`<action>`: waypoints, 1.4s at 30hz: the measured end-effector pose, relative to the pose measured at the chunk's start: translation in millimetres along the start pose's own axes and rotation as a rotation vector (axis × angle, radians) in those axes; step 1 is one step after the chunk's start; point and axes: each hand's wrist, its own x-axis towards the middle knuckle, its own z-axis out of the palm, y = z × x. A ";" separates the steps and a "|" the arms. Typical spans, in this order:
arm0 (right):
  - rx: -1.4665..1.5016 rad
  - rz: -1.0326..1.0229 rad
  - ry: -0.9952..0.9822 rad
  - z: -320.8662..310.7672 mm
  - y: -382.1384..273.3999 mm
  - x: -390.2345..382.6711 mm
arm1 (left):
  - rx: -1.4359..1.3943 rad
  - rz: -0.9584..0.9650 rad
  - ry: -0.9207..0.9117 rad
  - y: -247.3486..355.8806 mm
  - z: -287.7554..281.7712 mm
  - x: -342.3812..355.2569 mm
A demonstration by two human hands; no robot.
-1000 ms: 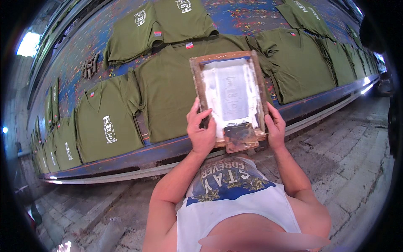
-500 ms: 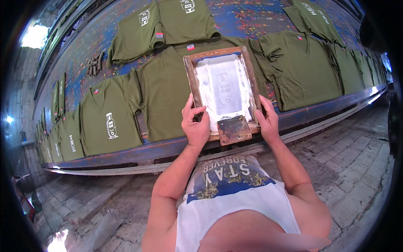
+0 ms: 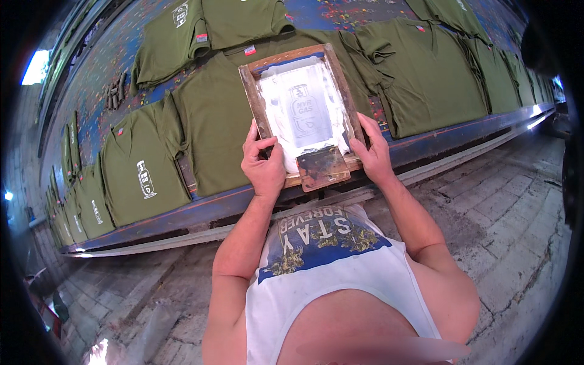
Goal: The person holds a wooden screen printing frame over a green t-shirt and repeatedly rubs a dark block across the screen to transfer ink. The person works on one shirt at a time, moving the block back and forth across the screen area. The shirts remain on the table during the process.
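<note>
A wooden screen-printing frame point(image 3: 343, 85) lies over an olive-green T-shirt point(image 3: 210, 115), close to the table's near edge. White ink is smeared thickly around the inside of its mesh point(image 3: 309, 109), where a bottle-shaped design shows through. My left hand point(image 3: 266, 164) grips the frame's left side near the bottom corner, thumb bent inward. On the opposite side my right hand point(image 3: 373, 152) holds the lower right corner. Between them, a flat, brownish, ink-stained squeegee point(image 3: 323, 169) rests across the frame's near rail, its far edge against the white ink.
Printed with a white bottle design, a T-shirt point(image 3: 143, 161) lies to the left, with more shirts beyond. An unprinted shirt point(image 3: 429, 79) lies on the right. Folded shirts point(image 3: 243, 21) sit at the back. Small dark rolls point(image 3: 114, 91) rest on the paint-spotted blue table point(image 3: 146, 100).
The whole view has shifted, so the table and shirts appear farther up and left. Both hands keep their hold, and the frame stays at the same place on the shirt.
</note>
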 end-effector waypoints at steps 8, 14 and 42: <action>-0.041 -0.039 0.018 1.2 2.1 -2.1 | -0.056 -0.076 -0.029 3.1 -2.6 0.2; -0.060 -0.007 0.057 5.6 1.0 0.2 | -0.054 -0.053 -0.050 5.2 -0.9 1.8; -0.538 -0.319 -0.424 11.4 -115.7 -1.1 | 0.086 -0.268 -0.199 13.7 -10.1 78.2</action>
